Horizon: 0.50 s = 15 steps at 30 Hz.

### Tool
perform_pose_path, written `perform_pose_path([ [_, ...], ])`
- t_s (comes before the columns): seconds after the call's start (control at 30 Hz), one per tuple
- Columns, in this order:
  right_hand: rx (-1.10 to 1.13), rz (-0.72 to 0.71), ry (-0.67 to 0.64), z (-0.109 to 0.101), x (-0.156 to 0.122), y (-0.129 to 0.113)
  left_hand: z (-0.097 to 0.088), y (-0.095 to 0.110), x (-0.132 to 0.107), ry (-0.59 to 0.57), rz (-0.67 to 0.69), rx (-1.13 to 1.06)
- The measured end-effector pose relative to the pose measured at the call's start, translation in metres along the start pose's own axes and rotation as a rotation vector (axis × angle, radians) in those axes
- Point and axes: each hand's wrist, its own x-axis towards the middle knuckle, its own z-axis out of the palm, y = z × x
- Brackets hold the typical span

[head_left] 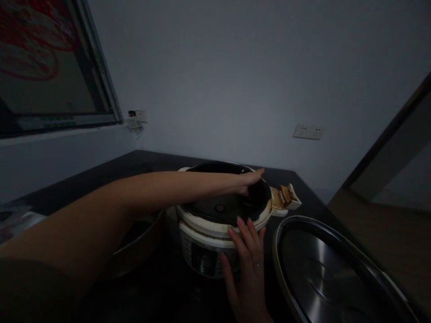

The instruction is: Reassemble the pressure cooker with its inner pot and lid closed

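A white electric cooker (208,231) with a dark inner pot (232,208) stands uncovered on the black counter. My left arm reaches across its top from the left. My left hand (251,179) is at the far right of the pot, thumb stretched out near the rim; its other fingers drop inside and are hidden. At the front right, my right hand (247,260) rests against the cooker's rim and front side, fingers stretched out and apart, a ring on one finger. The stained hinge bracket (284,197) juts out on the cooker's right.
To the right lies a wide, round, shiny metal lid or pan (323,273). A metal pan (141,244) sits partly under my left arm. A plastic bag (20,220) is at the far left. Wall sockets (308,132) and a window (57,67) are behind the counter (161,161).
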Motion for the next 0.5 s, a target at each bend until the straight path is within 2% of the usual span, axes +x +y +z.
perform_pose_path([
  [0.13, 0.001, -0.008, -0.009, -0.001, -0.001, 0.001, -0.031, 0.015, -0.006, 0.157, -0.016, -0.1],
  [0.3, 0.002, -0.002, -0.003, 0.0, -0.001, 0.002, -0.063, 0.029, -0.027, 0.224, -0.009, -0.173],
  [0.4, 0.0, 0.003, -0.002, 0.001, -0.002, 0.002, -0.065, 0.025, -0.037, 0.25, -0.018, -0.153],
  [0.5, -0.012, 0.014, 0.02, 0.003, -0.002, 0.001, -0.048, 0.02, -0.036, 0.275, -0.005, -0.107],
])
